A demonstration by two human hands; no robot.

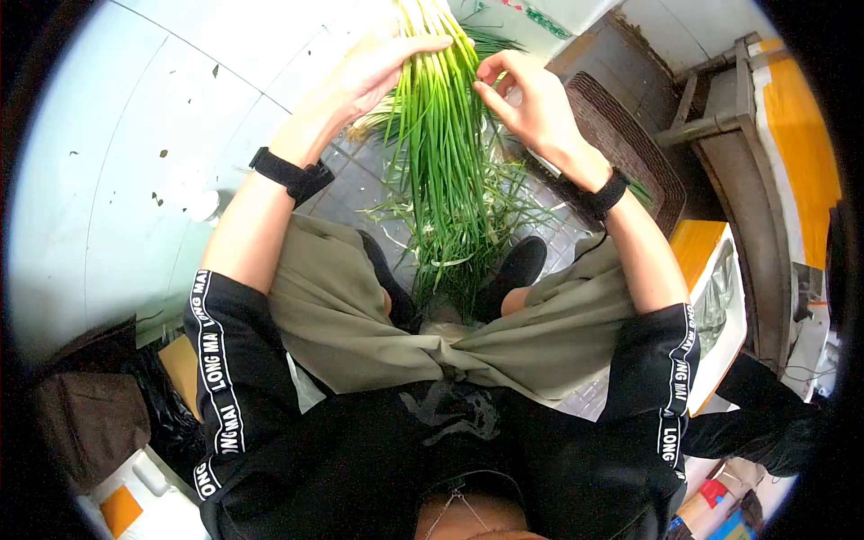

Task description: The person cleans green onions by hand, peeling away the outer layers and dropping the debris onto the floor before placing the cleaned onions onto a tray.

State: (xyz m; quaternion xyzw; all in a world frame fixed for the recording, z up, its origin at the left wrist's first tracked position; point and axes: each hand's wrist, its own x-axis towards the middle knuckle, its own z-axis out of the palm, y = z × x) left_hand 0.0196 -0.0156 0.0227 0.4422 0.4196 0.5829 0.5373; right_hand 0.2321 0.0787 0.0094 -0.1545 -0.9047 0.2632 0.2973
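My left hand (382, 72) is closed round a thick bunch of scallions (441, 117), its thumb lying across the pale stems. The long green leaves hang down toward the floor between my feet. At the bunch's right edge, my right hand (535, 99) has thumb and forefinger pinched close together against the outer stalks. Whatever is between those fingertips is too small to make out. Below, loose leaf trimmings (459, 261) lie in a heap between my shoes. More scallions (378, 121) with pale root ends show partly behind the bunch, to the left.
A tiled wall (135, 135) runs along the left. On the right lie a brown woven mat or tray (630, 135) and a wooden frame (720, 126). A white foam box (724, 297) stands beside my right knee. Dark bags (90, 414) sit behind on the left.
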